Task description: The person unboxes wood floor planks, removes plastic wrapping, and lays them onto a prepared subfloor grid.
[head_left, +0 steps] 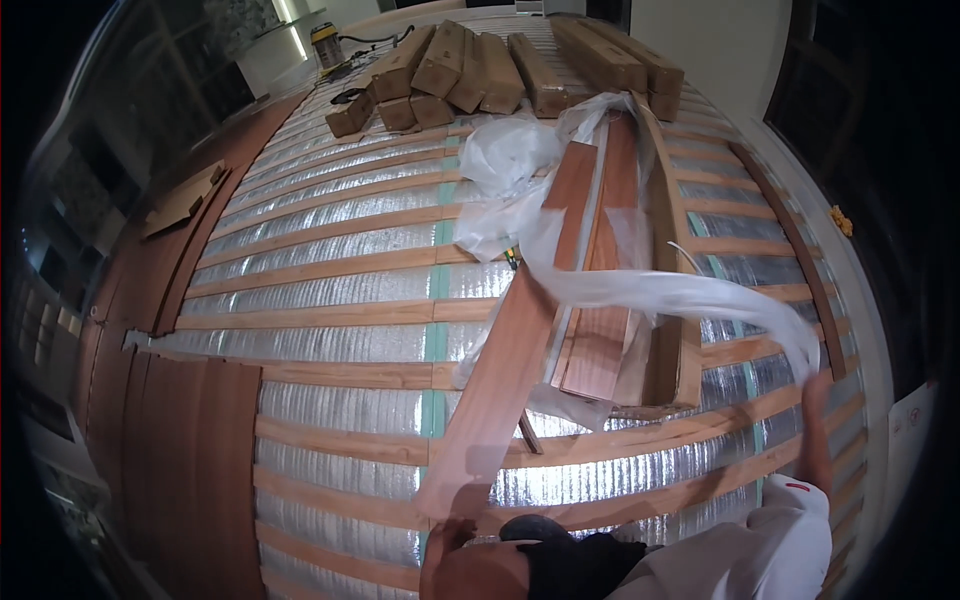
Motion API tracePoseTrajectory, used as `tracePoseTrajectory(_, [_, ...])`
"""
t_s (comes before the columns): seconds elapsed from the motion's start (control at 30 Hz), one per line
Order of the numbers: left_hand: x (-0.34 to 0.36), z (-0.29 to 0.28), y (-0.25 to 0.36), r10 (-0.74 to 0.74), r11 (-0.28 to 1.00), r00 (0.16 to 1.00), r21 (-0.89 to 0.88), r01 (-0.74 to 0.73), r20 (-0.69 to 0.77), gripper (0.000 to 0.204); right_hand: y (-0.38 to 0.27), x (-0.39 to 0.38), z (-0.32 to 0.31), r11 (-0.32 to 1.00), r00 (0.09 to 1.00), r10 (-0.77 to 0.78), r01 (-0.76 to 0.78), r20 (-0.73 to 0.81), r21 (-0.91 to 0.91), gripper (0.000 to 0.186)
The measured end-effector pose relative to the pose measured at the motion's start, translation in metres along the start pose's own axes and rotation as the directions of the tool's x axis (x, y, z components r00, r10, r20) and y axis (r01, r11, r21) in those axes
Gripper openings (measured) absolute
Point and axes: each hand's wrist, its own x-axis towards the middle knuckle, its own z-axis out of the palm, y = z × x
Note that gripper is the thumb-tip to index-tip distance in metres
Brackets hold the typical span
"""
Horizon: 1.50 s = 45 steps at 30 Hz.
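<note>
A long reddish-brown floorboard (503, 385) slants from the packing toward me. My left hand (452, 533) is closed at its near end, with the fingers partly in shadow. Out to the right, my right hand (814, 388) is closed on a strip of white foam wrap (700, 290). That strip runs in a curve across the boards to the middle. More reddish-brown floorboards (597, 340) lie in wrapping beside an open long cardboard box (687, 360).
Wooden battens (350, 375) cross silvery foil underlay (350, 345). Laid boards (190, 450) cover the left side, with a flat piece of cardboard (185, 203) on them. Long cartons (440, 60) are stacked at the far end, near a yellow-and-black vacuum cleaner (326, 45). Crumpled foam wrap (505, 155) lies mid-floor.
</note>
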Motion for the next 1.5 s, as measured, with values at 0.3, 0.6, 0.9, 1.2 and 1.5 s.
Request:
tracePoseTrajectory(0.3, [-0.101, 0.004, 0.105, 0.288, 0.939, 0.952, 0.223, -0.261, -0.101, 0.024, -0.402, -0.298, -0.094, 0.420, 0.492, -0.854, 0.460, 0.169, 0.782, 0.021])
tracePoseTrajectory(0.6, [-0.339, -0.015, 0.164, 0.621, 0.730, 0.758, 0.500, -0.466, -0.201, 0.034, -0.660, -0.303, 0.005, -0.166, 0.245, -0.920, -0.951, 0.307, 0.261, 0.033])
tracePoseTrajectory(0.9, [-0.423, -0.127, -0.001, 0.716, 0.239, 0.213, -0.053, -0.970, -0.665, 0.053, -0.628, -0.395, -0.038, 0.039, -0.011, -0.925, -0.997, 0.381, 0.066, 0.038])
tracePoseTrajectory(1.2, [-0.226, -0.211, -0.060, 0.624, -0.030, 0.284, -0.385, -0.922, -0.728, 0.037, -0.639, -0.603, -0.105, 0.463, -0.430, -0.856, -0.884, 0.287, 0.056, 0.033])
tracePoseTrajectory(1.5, [-0.278, -0.398, -0.060, 0.291, -0.013, 0.021, -0.026, -1.000, -0.957, 0.026, -0.699, -0.808, -0.126, 0.842, -0.797, -0.536, -0.477, 0.280, 0.254, 0.025])
